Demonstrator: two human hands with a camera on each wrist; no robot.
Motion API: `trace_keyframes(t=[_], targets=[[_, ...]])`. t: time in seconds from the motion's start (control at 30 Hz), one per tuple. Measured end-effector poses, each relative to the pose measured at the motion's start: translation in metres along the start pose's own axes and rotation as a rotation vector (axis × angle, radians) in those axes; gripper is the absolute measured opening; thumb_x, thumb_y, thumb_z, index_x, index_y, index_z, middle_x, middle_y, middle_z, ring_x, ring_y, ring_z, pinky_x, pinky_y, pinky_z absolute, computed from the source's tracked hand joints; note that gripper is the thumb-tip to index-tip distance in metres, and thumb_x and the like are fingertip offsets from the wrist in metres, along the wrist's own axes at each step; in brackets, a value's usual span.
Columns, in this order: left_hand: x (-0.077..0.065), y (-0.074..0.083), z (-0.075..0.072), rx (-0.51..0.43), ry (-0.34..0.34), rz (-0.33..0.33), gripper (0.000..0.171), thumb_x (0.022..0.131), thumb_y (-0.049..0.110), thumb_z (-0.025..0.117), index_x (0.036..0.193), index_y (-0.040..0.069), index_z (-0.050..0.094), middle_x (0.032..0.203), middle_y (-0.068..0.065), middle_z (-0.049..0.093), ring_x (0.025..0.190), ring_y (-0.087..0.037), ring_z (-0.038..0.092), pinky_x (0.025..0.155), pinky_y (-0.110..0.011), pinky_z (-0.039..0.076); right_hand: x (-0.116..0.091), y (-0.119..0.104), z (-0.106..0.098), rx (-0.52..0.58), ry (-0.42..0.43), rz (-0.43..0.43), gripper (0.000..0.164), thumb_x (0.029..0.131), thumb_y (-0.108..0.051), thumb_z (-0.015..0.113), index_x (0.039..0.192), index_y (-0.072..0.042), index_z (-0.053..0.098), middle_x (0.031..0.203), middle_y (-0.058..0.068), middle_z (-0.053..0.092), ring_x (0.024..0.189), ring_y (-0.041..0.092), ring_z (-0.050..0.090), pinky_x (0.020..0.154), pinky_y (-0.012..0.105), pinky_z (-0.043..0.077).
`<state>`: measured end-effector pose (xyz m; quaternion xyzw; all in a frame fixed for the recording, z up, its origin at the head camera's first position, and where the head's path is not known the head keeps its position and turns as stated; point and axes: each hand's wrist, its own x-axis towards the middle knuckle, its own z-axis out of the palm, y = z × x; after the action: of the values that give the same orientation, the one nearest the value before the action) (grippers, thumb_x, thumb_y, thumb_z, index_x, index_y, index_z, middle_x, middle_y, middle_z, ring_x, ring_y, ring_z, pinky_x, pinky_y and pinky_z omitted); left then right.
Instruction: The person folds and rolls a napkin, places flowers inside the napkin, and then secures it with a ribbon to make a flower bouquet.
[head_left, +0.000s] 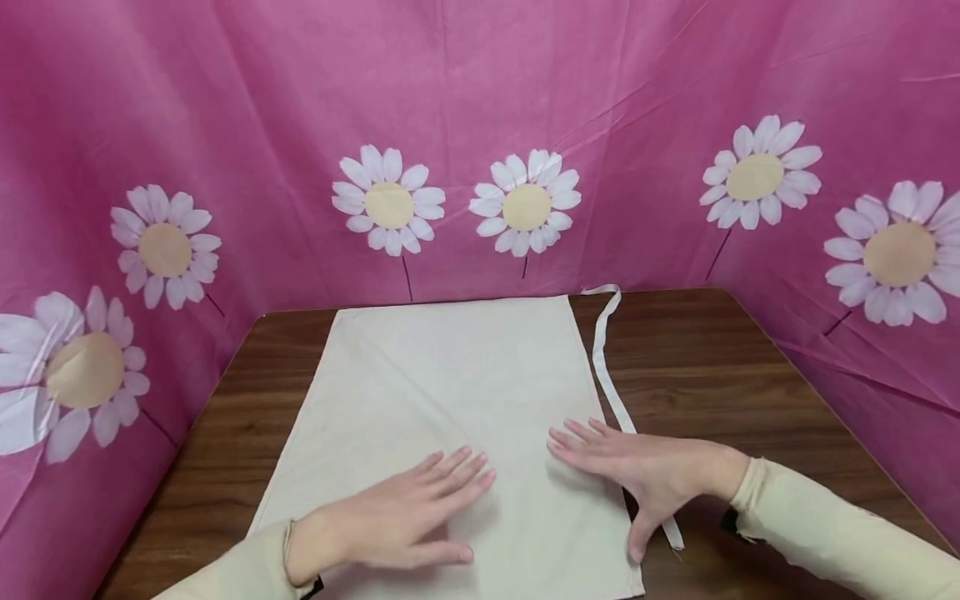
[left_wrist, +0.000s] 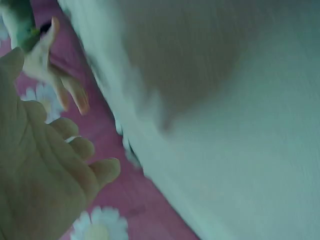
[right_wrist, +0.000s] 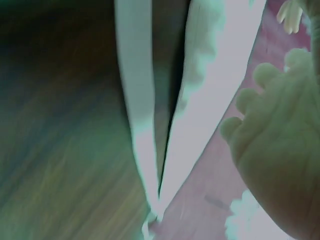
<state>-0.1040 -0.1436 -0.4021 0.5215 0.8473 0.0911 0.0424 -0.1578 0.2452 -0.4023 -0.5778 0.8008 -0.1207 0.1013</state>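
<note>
A flat cream cloth (head_left: pixel 450 367) lies spread over the wooden table, its far edge at the back. My left hand (head_left: pixel 397 517) hovers palm down over the cloth's near middle, fingers straight and pointing right. Over the cloth's right edge is my right hand (head_left: pixel 645 467), its fingers stretched to the left and the thumb spread toward me. A narrow white strap (head_left: pixel 606 367) runs along the cloth's right side, passes under the right hand and ends near the wrist. In the right wrist view the strap (right_wrist: pixel 135 85) lies beside the cloth (right_wrist: pixel 210 90). Neither hand holds anything.
Dark wooden tabletop (head_left: pixel 690 358) shows on both sides of the cloth. A pink curtain (head_left: pixel 465 92) with large white daisies encloses the back and both sides of the table.
</note>
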Motion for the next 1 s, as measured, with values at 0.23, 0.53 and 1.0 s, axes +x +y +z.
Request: trace_keyframes(t=[0.23, 0.53, 1.0], targets=[[0.008, 0.009, 0.014, 0.027, -0.041, 0.088, 0.080, 0.104, 0.062, 0.034, 0.163, 0.015, 0.008, 0.167, -0.015, 0.019, 0.153, -0.031, 0.018, 0.117, -0.049, 0.028, 0.004, -0.003, 0.006, -0.105, -0.102, -0.008, 0.134, 0.061, -0.076, 0.076, 0.163, -0.011, 0.019, 0.166, 0.017, 0.021, 0.149, 0.043, 0.022, 0.111, 0.062, 0.029], [0.020, 0.014, 0.018, 0.079, -0.089, 0.173, 0.084, 0.102, 0.063, 0.039, 0.163, 0.011, 0.014, 0.165, -0.014, 0.027, 0.151, -0.030, 0.025, 0.116, -0.047, 0.032, -0.001, 0.000, 0.009, -0.092, -0.167, 0.008, 0.120, 0.062, -0.067, 0.082, 0.158, -0.012, 0.036, 0.164, 0.013, 0.028, 0.147, 0.041, 0.029, 0.110, 0.057, 0.034], [0.025, 0.016, 0.018, 0.105, -0.181, 0.208, 0.066, 0.100, 0.062, 0.049, 0.150, 0.019, 0.051, 0.158, -0.008, 0.041, 0.148, -0.026, 0.032, 0.113, -0.046, 0.036, 0.003, 0.005, 0.004, -0.056, -0.105, 0.024, 0.066, 0.092, -0.053, 0.062, 0.147, -0.017, 0.056, 0.154, 0.012, 0.047, 0.140, 0.040, 0.043, 0.106, 0.057, 0.041]])
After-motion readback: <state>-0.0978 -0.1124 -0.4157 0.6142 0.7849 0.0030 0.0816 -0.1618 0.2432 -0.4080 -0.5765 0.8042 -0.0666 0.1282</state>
